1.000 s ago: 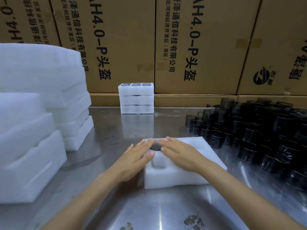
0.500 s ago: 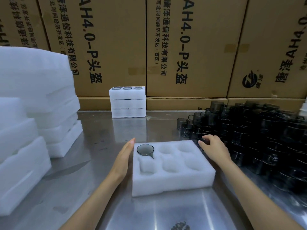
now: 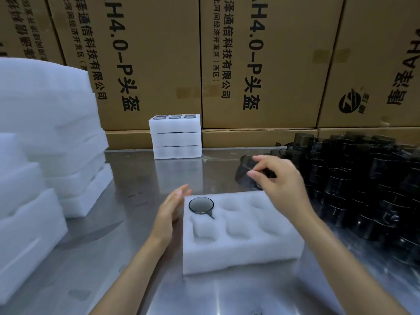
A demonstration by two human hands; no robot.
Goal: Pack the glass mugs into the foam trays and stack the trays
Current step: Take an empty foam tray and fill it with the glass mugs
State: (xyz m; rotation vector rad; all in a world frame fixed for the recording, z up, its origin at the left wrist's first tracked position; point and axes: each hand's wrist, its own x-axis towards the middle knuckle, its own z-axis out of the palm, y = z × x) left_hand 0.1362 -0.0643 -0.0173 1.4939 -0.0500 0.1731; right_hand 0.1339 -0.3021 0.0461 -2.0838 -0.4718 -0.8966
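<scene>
My right hand (image 3: 281, 180) pinches a dark mug (image 3: 246, 172) and holds it in the air, tipped on its side, just past the far edge of the tray (image 3: 241, 253). My left hand (image 3: 170, 212) is flat, fingers straight, resting against the tray's left side.

The tray sits on the table (image 3: 136, 280) in front of me. One mug (image 3: 201, 205) is already in the far left hole. The other five holes look free.

I think the next step is to put this mug in the hole beside the first one. To do it well, I should turn the mug upright first, then bring it right over the hole. I should line the handle up with the little slot, like the first mug's handle. Then I push it down softly until it sits flat. My left hand should press on the tray so it does not slide. Glass can chip, so no bumping the first mug.
</scene>
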